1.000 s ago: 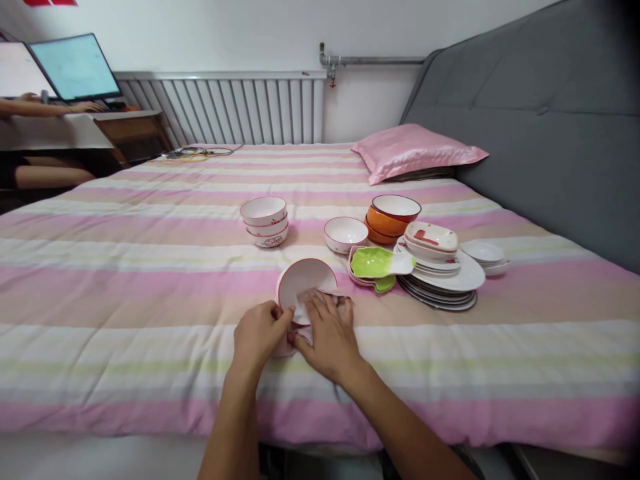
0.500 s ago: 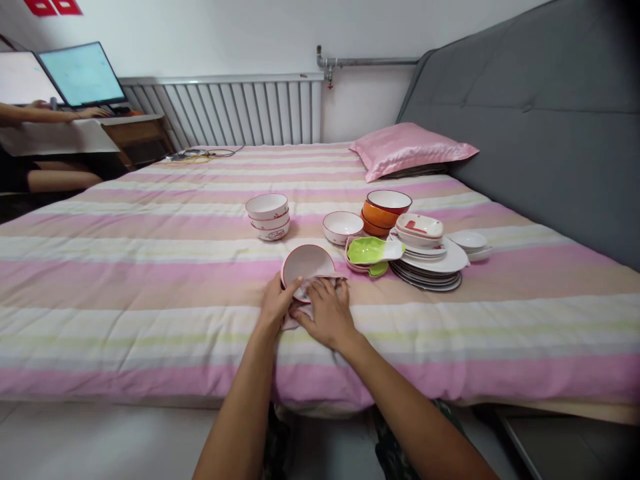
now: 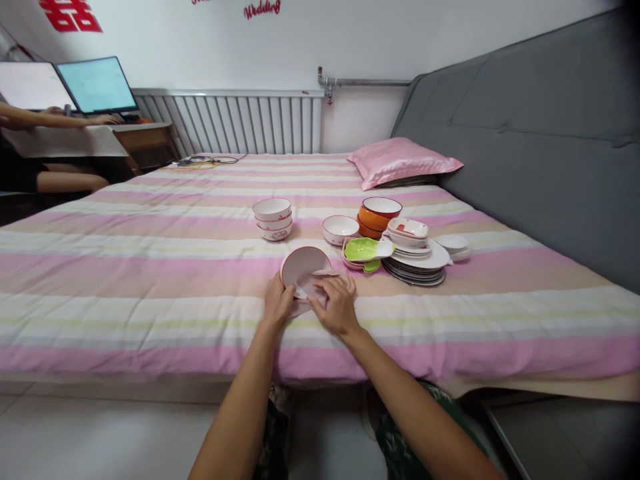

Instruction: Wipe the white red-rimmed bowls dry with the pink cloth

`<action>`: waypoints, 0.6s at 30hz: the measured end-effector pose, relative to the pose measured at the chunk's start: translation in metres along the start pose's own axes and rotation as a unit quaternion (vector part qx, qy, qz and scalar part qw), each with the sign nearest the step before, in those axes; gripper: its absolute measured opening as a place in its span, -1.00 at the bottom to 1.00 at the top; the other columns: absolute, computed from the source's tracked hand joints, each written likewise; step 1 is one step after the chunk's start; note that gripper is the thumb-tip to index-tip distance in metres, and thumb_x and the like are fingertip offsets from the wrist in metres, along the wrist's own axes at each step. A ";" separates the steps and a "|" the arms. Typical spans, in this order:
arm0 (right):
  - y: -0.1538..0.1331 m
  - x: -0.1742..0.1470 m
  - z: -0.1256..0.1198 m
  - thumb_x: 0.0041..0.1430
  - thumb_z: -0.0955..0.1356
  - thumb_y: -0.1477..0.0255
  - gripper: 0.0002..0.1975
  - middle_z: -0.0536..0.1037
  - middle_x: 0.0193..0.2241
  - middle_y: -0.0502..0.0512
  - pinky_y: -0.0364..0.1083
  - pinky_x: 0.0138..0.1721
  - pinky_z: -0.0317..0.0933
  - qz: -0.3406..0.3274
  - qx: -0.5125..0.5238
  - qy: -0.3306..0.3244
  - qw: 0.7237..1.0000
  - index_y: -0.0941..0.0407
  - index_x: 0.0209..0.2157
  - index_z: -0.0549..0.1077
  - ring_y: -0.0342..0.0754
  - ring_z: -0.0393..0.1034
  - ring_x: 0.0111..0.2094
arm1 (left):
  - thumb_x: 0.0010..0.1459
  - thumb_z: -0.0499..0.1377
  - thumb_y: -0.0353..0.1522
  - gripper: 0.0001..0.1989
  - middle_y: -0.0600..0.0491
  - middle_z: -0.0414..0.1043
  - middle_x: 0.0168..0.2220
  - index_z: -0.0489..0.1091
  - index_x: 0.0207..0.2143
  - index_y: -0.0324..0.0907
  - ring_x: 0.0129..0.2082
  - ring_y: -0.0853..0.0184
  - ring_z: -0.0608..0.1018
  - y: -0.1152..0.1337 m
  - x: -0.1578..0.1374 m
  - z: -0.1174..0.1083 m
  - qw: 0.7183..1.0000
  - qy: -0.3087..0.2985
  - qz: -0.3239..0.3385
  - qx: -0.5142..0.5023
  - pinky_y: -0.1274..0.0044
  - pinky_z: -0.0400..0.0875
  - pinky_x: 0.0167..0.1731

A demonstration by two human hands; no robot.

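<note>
My left hand (image 3: 279,301) grips the near left rim of a white bowl (image 3: 300,265) with a red edge, tilted so its inside faces me. A pale pink cloth (image 3: 303,307) lies partly under the bowl and over its right rim. My right hand (image 3: 339,303) pinches the cloth at the bowl's right side. Beyond the bowl stands a stack of white patterned bowls (image 3: 273,219). A single white bowl (image 3: 341,229) with a red rim sits to the right of that stack.
To the right are green leaf-shaped dishes (image 3: 367,249), orange bowls (image 3: 379,217), a pile of plates (image 3: 415,271) and small white dishes (image 3: 453,244). A pink pillow (image 3: 404,163) lies by the grey headboard (image 3: 520,133). At far left, another person's arm (image 3: 45,119) reaches across a desk.
My right hand has shifted slightly right, its fingers now more curled on the cloth. My left hand keeps hold of the bowl. The head view has tilted up a little.
</note>
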State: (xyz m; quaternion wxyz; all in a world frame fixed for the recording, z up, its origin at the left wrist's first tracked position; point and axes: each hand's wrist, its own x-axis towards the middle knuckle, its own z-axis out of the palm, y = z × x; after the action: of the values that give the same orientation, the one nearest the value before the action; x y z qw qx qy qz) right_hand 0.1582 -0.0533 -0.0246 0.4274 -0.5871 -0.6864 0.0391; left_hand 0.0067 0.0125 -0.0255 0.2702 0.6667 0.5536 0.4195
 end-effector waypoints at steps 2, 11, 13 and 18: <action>0.006 -0.003 0.001 0.10 0.32 0.35 -0.81 0.53 -0.26 0.09 0.10 0.19 -0.17 0.039 0.011 0.036 0.999 0.11 -0.25 0.45 0.01 0.34 -0.12 | -0.02 0.01 -0.38 -0.62 -0.09 0.44 -0.18 0.36 -0.12 -0.26 -0.16 0.17 0.45 0.002 -0.002 0.000 1.000 0.004 0.007 0.020 0.40 0.33 -0.15; 0.018 -0.003 0.006 0.12 0.27 0.33 -0.78 0.52 -0.30 0.12 -0.09 -0.17 0.23 0.153 0.028 0.062 0.986 0.15 -0.24 0.40 -0.04 0.40 -0.26 | 0.02 -0.03 -0.37 -0.62 -0.13 0.42 -0.16 0.31 -0.09 -0.23 -0.11 0.12 0.45 0.008 -0.015 0.003 0.997 0.039 -0.014 0.072 0.36 0.32 -0.11; 0.017 0.000 0.006 0.12 0.28 0.30 -0.75 0.54 -0.29 0.13 -0.08 -0.18 0.22 0.169 0.017 0.052 0.984 0.16 -0.22 0.41 -0.02 0.40 -0.24 | 0.03 -0.03 -0.36 -0.61 -0.14 0.43 -0.17 0.29 -0.06 -0.22 -0.13 0.11 0.46 0.009 -0.018 0.002 0.997 0.041 -0.023 0.068 0.36 0.33 -0.14; 0.013 0.006 0.003 0.09 0.31 0.25 -0.76 0.56 -0.33 0.12 -0.06 -0.18 0.20 0.190 -0.006 0.007 0.982 0.11 -0.28 0.45 0.02 0.41 -0.23 | 0.04 -0.03 -0.35 -0.61 -0.12 0.44 -0.18 0.29 -0.05 -0.20 -0.13 0.09 0.47 0.012 -0.020 0.001 0.998 0.041 -0.036 0.034 0.34 0.33 -0.16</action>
State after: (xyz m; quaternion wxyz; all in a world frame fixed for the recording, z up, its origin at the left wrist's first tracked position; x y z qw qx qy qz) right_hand 0.1668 -0.0429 -0.0306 0.4133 -0.7099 -0.5593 0.1115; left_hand 0.0129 -0.0098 -0.0218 0.2390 0.6372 0.6021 0.4176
